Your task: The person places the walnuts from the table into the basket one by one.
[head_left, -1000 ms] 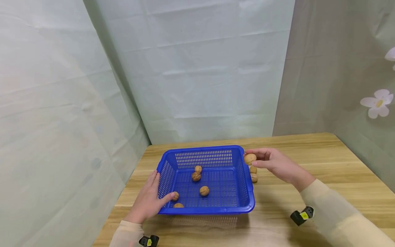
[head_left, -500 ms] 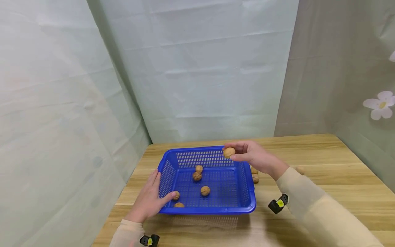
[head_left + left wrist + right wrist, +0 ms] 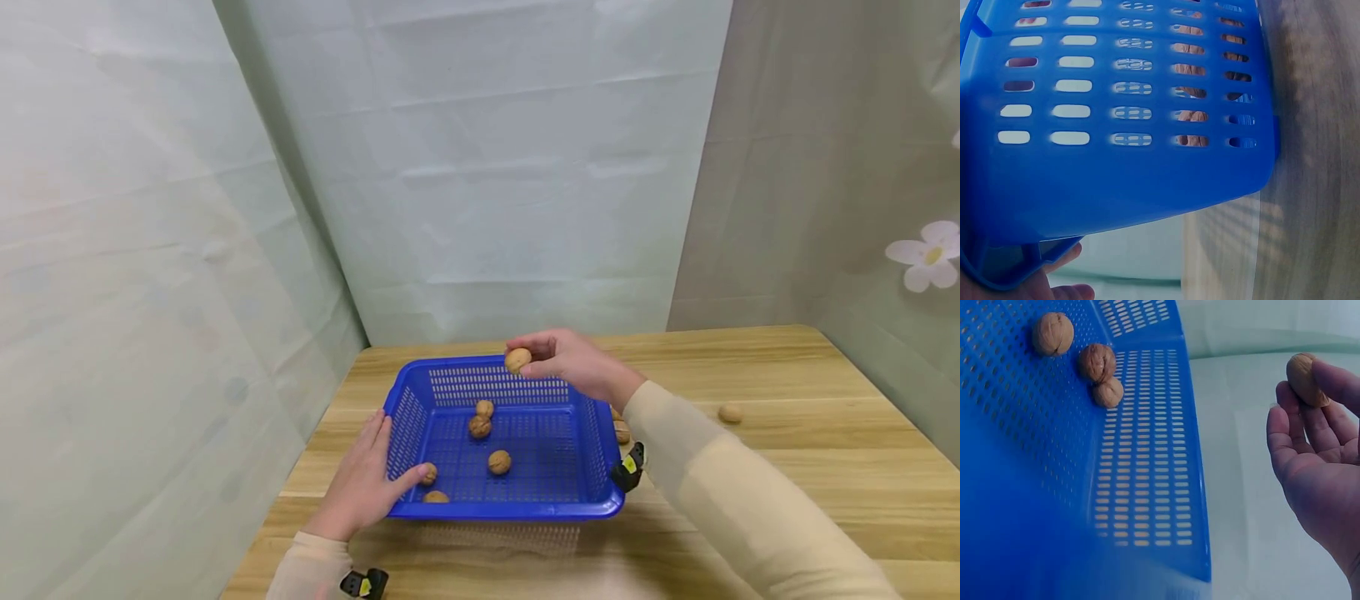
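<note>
A blue plastic basket (image 3: 510, 510) with slotted walls stands on the table, several walnuts (image 3: 499, 462) scattered on its floor. My left hand (image 3: 360, 483) holds its left rim, fingers along the outside and thumb reaching over the near corner beside a walnut (image 3: 428, 473). In the left wrist view, the basket's wall (image 3: 1116, 194) fills most of the picture. Above the basket's far rim, my right hand (image 3: 573, 360) pinches a light-brown walnut (image 3: 518, 360) between thumb and fingers. The right wrist view shows this held walnut (image 3: 1304, 380) beyond the rim, away from the walnuts inside.
Just right of the basket lie walnuts (image 3: 621, 431), partly hidden by the right sleeve. Another walnut (image 3: 730, 412) rests farther right on the wooden table (image 3: 825, 467). Pale cloth (image 3: 510, 208) hangs behind and beside the table.
My right hand has carried the pinched walnut leftward from beside the basket's right rim to over its far side. The left hand keeps its place on the basket.
</note>
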`<state>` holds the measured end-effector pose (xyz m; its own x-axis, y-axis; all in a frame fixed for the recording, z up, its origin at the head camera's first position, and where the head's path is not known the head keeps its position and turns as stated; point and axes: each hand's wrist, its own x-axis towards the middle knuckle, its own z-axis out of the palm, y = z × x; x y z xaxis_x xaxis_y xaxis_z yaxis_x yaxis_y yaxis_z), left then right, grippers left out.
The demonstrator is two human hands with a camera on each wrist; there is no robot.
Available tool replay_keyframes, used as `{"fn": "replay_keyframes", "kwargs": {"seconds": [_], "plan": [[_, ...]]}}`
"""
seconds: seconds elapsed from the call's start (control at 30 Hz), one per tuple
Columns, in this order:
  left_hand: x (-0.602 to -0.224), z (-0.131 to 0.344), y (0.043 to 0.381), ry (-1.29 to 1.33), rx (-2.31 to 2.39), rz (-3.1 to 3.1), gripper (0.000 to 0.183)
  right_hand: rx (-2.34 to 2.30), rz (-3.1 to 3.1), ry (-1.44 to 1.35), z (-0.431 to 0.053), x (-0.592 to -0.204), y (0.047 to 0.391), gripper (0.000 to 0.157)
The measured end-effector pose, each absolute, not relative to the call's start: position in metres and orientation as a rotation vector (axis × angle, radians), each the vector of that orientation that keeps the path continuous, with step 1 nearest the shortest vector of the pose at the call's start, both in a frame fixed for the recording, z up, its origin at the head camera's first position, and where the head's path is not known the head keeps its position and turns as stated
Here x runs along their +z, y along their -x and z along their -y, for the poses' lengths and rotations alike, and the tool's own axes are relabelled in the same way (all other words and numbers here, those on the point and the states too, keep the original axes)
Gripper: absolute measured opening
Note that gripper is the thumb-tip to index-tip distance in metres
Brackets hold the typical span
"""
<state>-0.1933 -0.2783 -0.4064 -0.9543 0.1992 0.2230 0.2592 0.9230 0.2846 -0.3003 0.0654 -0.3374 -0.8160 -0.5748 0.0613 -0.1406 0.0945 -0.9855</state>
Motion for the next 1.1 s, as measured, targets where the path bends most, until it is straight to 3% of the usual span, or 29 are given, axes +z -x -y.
{"fn": "replay_keyframes", "kwargs": {"seconds": [0.53,0.77,1.1], "plan": [[-0.405,0.273,0.193,0.367,-0.498,2.909,0.108,-1.716,-2.064,0.625,-0.035,-0.362,0.314,0.046],[-0.401,0.29,0.187,0.52,-0.442,2.907,0.103,-1.704,-2.08,0.604,-0.026,-0.373,0.315,0.047],[-0.402,0.301,0.179,0.561,-0.458,2.863,0.111,-1.652,-2.124,0.557,-0.023,-0.377,0.315,0.045]]}}
